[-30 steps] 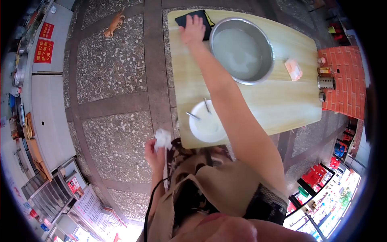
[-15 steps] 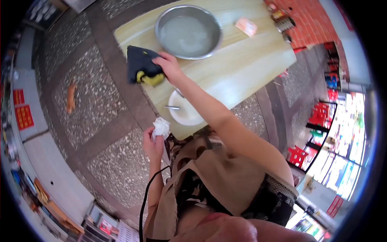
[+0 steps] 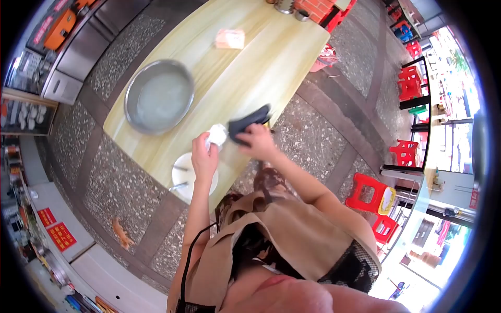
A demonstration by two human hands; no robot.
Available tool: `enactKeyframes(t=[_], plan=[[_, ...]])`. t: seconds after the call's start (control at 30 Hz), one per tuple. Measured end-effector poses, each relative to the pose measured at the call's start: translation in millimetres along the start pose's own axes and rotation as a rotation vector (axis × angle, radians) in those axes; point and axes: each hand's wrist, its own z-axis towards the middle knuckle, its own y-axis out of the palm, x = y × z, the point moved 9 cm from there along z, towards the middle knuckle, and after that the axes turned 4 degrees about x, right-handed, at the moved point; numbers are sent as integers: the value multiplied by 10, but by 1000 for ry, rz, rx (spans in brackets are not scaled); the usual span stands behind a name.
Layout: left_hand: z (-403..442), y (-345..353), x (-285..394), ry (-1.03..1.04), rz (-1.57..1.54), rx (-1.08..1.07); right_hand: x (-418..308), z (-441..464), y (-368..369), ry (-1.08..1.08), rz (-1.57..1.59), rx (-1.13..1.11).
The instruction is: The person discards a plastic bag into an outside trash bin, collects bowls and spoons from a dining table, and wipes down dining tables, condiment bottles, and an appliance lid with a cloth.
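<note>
My left hand is closed on a crumpled white tissue above the near part of the table. Just right of it, my right hand grips a dark, folded cloth, slightly blurred, with a bit of yellow at its edge. Partly hidden beneath my left forearm lies a white plate with a metal utensil at its rim. Beyond my left hand stands a wide metal basin holding cloudy liquid.
The pale wood-grain table carries a pink-and-white packet and metal containers at the far end. A pinkish basket is beside its right edge. Red stools stand to the right. An orange-brown object lies on the floor.
My view has turned, so the table and basin appear further left. My right hand has brought the dark cloth from near the basin to the table's right edge. My left hand with the tissue is over the table.
</note>
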Motion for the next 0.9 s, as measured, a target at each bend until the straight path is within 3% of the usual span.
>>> enactKeyframes(t=[0.1, 0.17, 0.23, 0.3, 0.53, 0.6, 0.7, 0.77, 0.83, 0.9], plan=[[268, 534, -142, 38, 79, 33, 228, 23, 485, -94, -156, -125], [359, 767, -334, -118, 98, 61, 509, 10, 892, -197, -158, -119], [408, 978, -377, -145, 140, 47, 645, 88, 832, -330, -121, -52], [462, 1144, -490, -189, 187, 42, 934, 211, 708, -316, -129, -94], [733, 1450, -366, -244, 307, 116, 2542, 925, -117, -12, -251, -111], [921, 1528, -315, -176, 319, 179, 3024, 1165, -385, 106, -284, -146], [1190, 1653, -409, -159, 386, 227, 3758, 1493, -747, 233, -347, -28], [1344, 1764, -419, -198, 394, 214, 4161, 1717, -963, 311, -374, -66], [1489, 1890, -380, -239, 397, 196, 4454, 1958, -1253, 305, -322, 158], [1626, 2192, -207, -93, 394, 94, 4728, 2226, -1455, 298, -301, 299]])
